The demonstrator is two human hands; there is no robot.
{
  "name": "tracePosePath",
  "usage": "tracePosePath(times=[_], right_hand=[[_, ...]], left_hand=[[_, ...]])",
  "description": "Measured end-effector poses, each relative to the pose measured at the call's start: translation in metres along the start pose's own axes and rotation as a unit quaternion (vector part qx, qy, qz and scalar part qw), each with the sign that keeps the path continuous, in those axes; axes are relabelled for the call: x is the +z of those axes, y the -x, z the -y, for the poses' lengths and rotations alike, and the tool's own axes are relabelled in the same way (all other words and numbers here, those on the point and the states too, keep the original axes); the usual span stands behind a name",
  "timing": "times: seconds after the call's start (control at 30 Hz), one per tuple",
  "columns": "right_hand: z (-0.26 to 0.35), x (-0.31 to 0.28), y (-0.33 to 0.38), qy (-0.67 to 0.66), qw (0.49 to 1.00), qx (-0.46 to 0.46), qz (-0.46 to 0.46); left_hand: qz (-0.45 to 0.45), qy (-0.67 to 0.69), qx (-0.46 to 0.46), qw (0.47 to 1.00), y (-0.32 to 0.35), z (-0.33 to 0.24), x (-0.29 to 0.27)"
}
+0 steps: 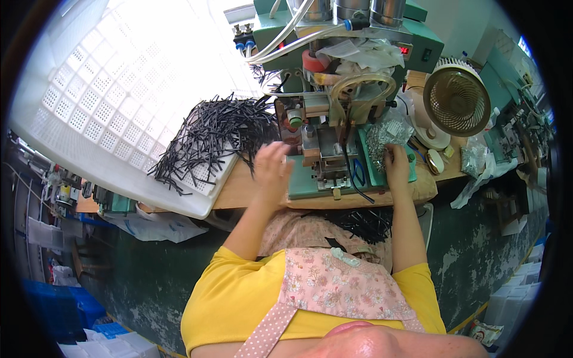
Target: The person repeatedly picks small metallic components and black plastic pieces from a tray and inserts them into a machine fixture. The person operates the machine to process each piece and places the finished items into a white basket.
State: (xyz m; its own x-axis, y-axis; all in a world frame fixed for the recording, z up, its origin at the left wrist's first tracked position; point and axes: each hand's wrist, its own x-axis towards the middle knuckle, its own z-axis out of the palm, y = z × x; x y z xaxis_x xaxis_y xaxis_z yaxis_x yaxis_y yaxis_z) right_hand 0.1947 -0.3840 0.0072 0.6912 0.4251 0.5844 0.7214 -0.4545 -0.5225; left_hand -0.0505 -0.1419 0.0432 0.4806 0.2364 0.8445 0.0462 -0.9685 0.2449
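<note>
A green bench press machine (349, 131) stands in front of me, with a metal fixture (331, 149) in its middle. My left hand (273, 167) is raised beside the fixture's left side, near a heap of thin black strips (221, 128). Its fingers are slightly apart, and I see nothing held in them. On the machine's right, my right hand (396, 162) reaches to a pile of small shiny metal pieces (377, 143) in clear plastic. Its fingers are drawn together at the pile's edge; what they pinch is too small to make out. A dark blue cord (358, 173) hangs at the fixture's front.
A large white perforated crate (119, 113) rises at the left, the strips lying over its near part. Right of the machine are a fan (456, 101), a round lidded tin (434, 161) and another clear bag of parts (474, 156). More black strips (364, 225) lie by my lap.
</note>
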Motion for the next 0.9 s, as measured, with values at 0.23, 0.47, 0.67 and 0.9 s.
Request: tracePosePath(times=[0.23, 0.47, 0.67, 0.9], right_hand=[[-0.004, 0.011, 0.006, 0.093, 0.994, -0.052, -0.013], [0.0, 0.006, 0.011, 0.041, 0.996, -0.065, -0.049], [0.007, 0.007, 0.01, -0.049, 0.997, 0.04, -0.047], [0.003, -0.002, 0.006, -0.015, 0.999, 0.045, -0.009]], left_hand=[[0.268, -0.235, -0.184, 0.916, 0.054, 0.094, -0.024], [0.044, -0.11, -0.196, 0.973, 0.038, 0.106, -0.014], [0.149, -0.05, -0.228, 0.961, 0.029, 0.091, 0.003], [0.133, 0.071, -0.369, 0.917, 0.043, 0.082, 0.008]])
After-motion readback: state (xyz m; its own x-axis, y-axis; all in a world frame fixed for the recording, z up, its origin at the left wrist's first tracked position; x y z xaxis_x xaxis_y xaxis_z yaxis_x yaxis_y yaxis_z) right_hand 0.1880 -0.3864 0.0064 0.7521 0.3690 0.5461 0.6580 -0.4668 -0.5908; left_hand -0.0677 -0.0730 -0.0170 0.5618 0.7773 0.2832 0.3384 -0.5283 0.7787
